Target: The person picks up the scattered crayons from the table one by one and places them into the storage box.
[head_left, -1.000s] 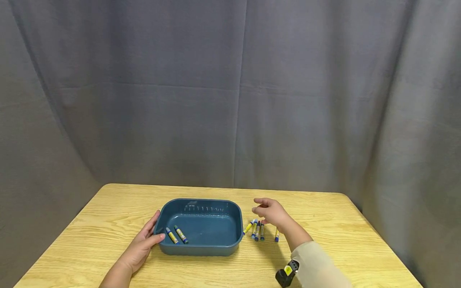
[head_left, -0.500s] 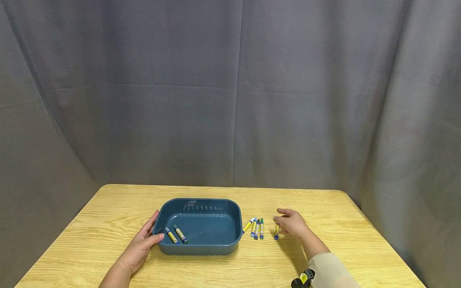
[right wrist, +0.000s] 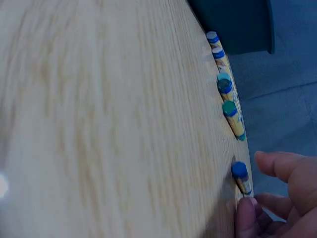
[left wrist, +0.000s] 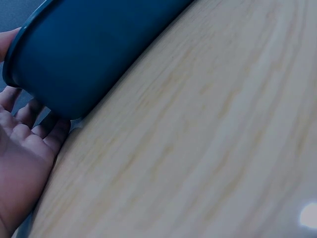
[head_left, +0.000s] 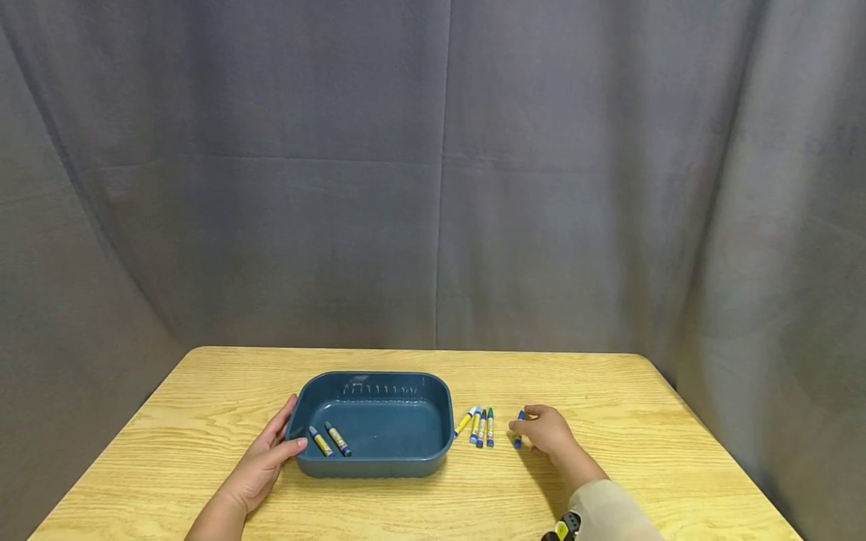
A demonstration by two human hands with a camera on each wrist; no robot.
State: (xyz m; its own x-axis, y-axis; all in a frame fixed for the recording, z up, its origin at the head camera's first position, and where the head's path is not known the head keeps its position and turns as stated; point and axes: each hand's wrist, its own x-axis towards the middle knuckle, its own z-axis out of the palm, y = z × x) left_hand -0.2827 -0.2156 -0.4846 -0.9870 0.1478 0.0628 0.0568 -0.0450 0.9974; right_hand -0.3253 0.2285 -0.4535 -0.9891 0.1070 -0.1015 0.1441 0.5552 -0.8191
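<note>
A dark blue plastic tub (head_left: pixel 372 469) stands on the table, left of centre. My left hand (head_left: pixel 260 462) grips its left side, thumb over the rim and fingers along the outer wall, also seen in the left wrist view. Two crayons, one grey-tipped (head_left: pixel 321 442) and one dark green (head_left: pixel 338 439), lie inside. My right hand (head_left: pixel 549 434) is over a blue crayon (head_left: pixel 517 443), its fingers partly covering it. In the right wrist view that blue crayon (right wrist: pixel 241 174) lies on the table, with the fingers spread around it and a gap before one fingertip.
Between the tub and my right hand lie several more crayons, among them a green one (head_left: pixel 490 428) and a white-tipped one (head_left: pixel 464 422) against the tub's right side. The wooden table (head_left: pixel 379 511) ends at a grey curtain (head_left: pixel 433 188) behind.
My right hand has moved right, away from the crayon group, and down to the separate blue crayon. The left hand keeps its hold on the tub.
</note>
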